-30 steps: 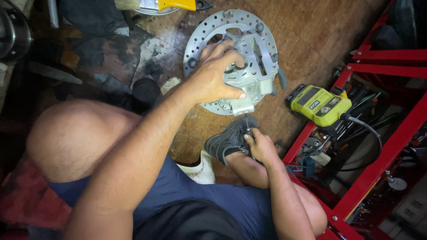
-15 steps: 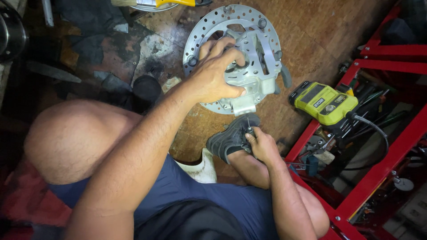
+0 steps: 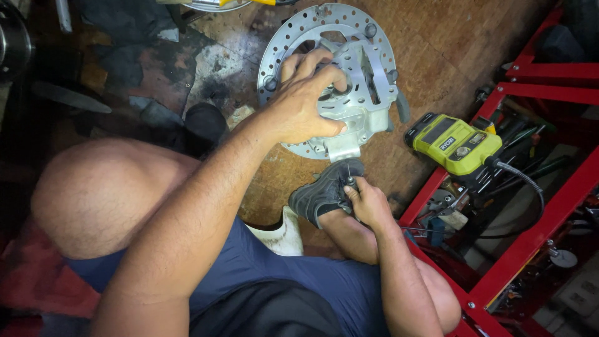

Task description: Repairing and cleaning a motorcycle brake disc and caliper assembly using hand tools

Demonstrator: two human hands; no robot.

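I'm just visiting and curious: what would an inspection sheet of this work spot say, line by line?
Surface: worn, stained wooden floor, dark patches at upper left.
Job's things: drilled metal brake disc with a grey metal bracket on it; thin rotary tool tip pointing at the bracket's lower edge.
Clutter: dark rags and scraps at upper left; tools piled inside the red frame.
Hands: left hand grips the bracket and disc; right hand holds the tool's handpiece.
Cables: flexible shaft running from the yellow-green power unit.
Surroundings: person's bare knee, dark shoe.
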